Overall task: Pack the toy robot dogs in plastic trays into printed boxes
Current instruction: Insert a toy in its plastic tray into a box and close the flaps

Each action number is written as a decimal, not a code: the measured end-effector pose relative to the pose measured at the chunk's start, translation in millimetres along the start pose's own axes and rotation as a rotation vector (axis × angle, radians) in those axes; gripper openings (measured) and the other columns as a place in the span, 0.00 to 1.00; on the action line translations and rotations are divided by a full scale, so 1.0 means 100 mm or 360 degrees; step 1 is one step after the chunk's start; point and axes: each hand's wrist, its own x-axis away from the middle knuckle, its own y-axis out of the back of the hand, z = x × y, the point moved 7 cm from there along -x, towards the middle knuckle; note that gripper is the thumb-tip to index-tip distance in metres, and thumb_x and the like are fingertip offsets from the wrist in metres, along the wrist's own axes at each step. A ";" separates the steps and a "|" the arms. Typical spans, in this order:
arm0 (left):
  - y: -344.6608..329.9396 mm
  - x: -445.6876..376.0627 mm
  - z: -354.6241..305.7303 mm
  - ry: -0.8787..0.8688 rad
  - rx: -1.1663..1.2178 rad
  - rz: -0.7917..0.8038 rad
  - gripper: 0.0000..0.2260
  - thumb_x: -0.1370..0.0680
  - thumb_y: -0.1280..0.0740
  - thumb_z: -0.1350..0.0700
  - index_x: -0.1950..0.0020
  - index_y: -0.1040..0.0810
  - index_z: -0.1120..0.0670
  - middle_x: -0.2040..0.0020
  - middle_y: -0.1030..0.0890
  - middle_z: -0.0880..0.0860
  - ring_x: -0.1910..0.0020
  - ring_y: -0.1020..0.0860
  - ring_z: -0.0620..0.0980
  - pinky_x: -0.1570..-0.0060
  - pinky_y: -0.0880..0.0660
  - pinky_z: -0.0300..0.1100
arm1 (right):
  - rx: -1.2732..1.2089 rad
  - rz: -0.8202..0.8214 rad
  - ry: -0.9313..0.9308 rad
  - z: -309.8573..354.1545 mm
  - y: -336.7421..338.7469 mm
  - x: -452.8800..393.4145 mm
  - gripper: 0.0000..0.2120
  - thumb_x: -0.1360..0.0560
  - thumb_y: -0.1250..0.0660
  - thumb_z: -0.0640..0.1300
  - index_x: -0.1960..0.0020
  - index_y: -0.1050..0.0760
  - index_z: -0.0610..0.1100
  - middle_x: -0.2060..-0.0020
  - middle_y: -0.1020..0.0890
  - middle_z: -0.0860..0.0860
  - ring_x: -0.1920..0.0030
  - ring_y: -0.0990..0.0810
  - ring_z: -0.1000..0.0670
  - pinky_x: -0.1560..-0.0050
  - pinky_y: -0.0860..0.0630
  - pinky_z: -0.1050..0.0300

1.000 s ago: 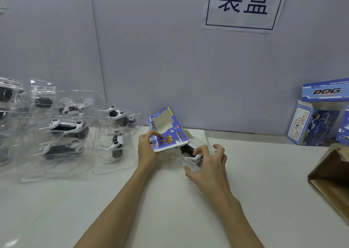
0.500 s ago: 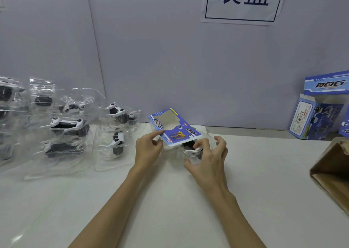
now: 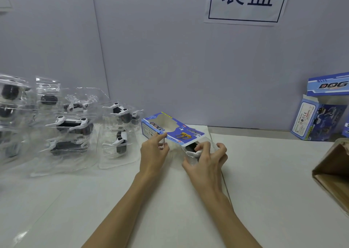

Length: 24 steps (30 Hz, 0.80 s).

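Two hands on the job, mid-table. Your left hand pinches the near edge of the blue printed cardboard box, thumb and fingers narrow on it; the box lies on its side with its window cut-out up and its open end toward your right. Your right hand has fingers curled round the clear plastic tray holding a black-and-white toy robot dog, tray end sitting at the box mouth; can't tell how far inside it is. More clear trays with toy dogs are piled on the white table at your left. Finished blue DOG boxes stand far right by the wall, brown cardboard carton at the right edge.
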 end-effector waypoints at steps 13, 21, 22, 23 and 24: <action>-0.14 -0.07 0.16 -0.0141 -0.0089 0.0391 0.21 0.23 0.35 0.66 0.30 0.29 0.54 0.22 0.33 0.50 0.20 0.37 0.49 0.40 0.24 0.49 | -0.0209 0.0407 0.0072 -0.19 -0.02 -0.13 0.25 0.34 0.19 0.50 0.42 0.27 0.51 0.31 0.43 0.49 0.26 0.42 0.43 0.36 0.37 0.62; -0.11 -0.08 0.15 -0.0105 -0.0046 0.0429 0.25 0.23 0.35 0.65 0.33 0.32 0.41 0.25 0.29 0.45 0.30 0.29 0.42 0.48 0.20 0.42 | -0.0738 0.0493 -0.0171 -0.24 -0.06 -0.15 0.14 0.26 0.25 0.58 0.46 0.25 0.55 0.33 0.39 0.58 0.24 0.45 0.58 0.40 0.39 0.78; -0.10 -0.08 0.15 -0.0088 -0.0043 0.0418 0.24 0.24 0.34 0.64 0.35 0.33 0.39 0.25 0.29 0.44 0.34 0.28 0.38 0.49 0.20 0.42 | -0.0925 0.0399 -0.0264 -0.26 -0.03 -0.19 0.10 0.22 0.30 0.57 0.45 0.24 0.55 0.34 0.34 0.58 0.25 0.39 0.57 0.40 0.35 0.75; -0.09 -0.08 0.16 -0.0061 -0.0032 0.0396 0.23 0.24 0.34 0.64 0.36 0.32 0.40 0.25 0.29 0.41 0.38 0.28 0.35 0.48 0.20 0.44 | -0.1052 0.0285 -0.0366 -0.31 0.01 -0.23 0.07 0.20 0.32 0.54 0.44 0.23 0.54 0.36 0.29 0.56 0.29 0.31 0.58 0.40 0.30 0.70; -0.07 -0.08 0.17 -0.0034 -0.0013 0.0362 0.22 0.24 0.34 0.64 0.36 0.30 0.42 0.28 0.29 0.37 0.41 0.27 0.34 0.47 0.20 0.45 | -0.1092 0.0171 -0.0483 -0.39 0.05 -0.26 0.06 0.18 0.34 0.50 0.41 0.24 0.52 0.38 0.24 0.53 0.37 0.25 0.58 0.42 0.26 0.63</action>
